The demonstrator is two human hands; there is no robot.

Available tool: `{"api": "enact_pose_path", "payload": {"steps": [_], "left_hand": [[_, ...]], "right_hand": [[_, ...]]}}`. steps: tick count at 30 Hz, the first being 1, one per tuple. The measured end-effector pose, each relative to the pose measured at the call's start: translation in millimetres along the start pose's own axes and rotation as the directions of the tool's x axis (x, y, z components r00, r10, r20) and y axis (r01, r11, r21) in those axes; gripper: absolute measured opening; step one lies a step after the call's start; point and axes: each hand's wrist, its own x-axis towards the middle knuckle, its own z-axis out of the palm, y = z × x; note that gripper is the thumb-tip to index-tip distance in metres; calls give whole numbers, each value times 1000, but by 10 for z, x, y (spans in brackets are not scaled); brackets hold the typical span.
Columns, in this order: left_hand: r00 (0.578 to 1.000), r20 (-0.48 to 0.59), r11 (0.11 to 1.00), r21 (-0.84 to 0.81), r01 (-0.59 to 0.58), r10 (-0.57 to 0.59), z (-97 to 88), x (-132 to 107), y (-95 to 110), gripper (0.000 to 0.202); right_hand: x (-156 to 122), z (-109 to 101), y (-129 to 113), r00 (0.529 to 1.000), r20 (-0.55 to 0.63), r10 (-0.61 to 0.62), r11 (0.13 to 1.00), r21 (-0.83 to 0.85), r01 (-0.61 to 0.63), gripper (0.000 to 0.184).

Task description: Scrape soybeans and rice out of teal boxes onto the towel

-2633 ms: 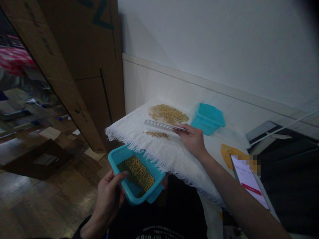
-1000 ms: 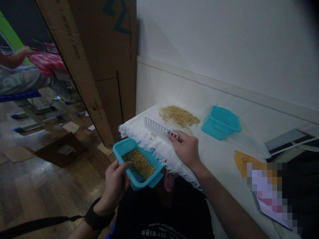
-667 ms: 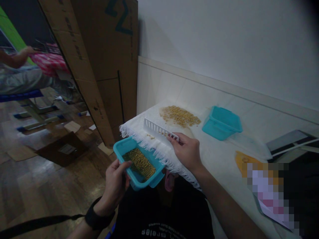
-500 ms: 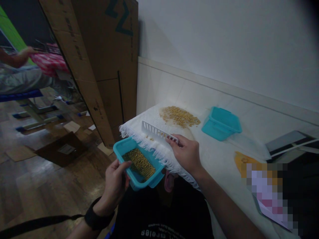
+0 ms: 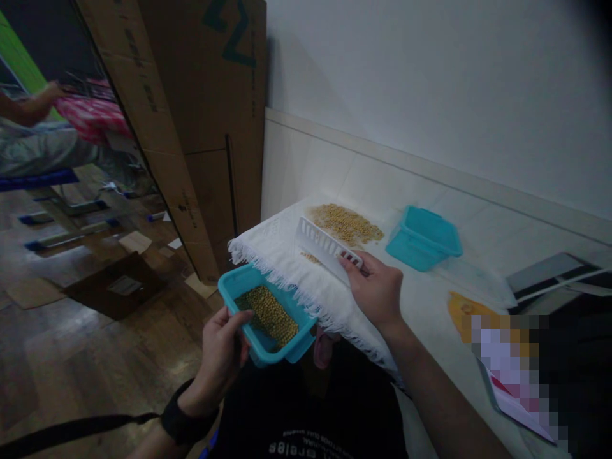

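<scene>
Right hand [image 5: 377, 293], pinching the white comb [image 5: 325, 245], moved toward the bean pile [image 5: 347, 223]; left hand [image 5: 222, 357] grips teal tub [image 5: 261, 349].

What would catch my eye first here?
The left hand holds a teal tub of yellowish beans just below the edge of a white fringed cloth. On the cloth, the right hand grips a white slotted scraper beside a loose bean pile; a second teal tub sits farther right.

Cardboard [image 5: 210, 95]: large dark-green mark at top edge, cut off, reads as "Z" or "2". Small print down its edge is too small to read. Shirt [image 5: 335, 408]: white lettering, upside down, illegible. Paper [image 5: 514, 398]: blurred out.
</scene>
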Motion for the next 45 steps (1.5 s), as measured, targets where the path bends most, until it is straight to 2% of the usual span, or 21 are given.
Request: {"api": "enact_pose_path", "payload": {"steps": [6,19,31,45], "left_hand": [[1000,3,1000,5,15,-15,-21,5,-28,27],[1000,-25,1000,5,17,-17,2,-5,-8,27],[1000,3,1000,7,18,-18,-7,17,-17,27],[1000,1,1000,-18,14,-14,-16,23,-31,26]], "right_hand": [[60,45,80,1000,8,-4,998,-61,5,20],[94,66,11,998,64,-4,1000,-2,4,17],[92,75,27,997,76,-3,999,55,-1,16],[96,91,13,997,73,23,999,33,-26,16]]}}
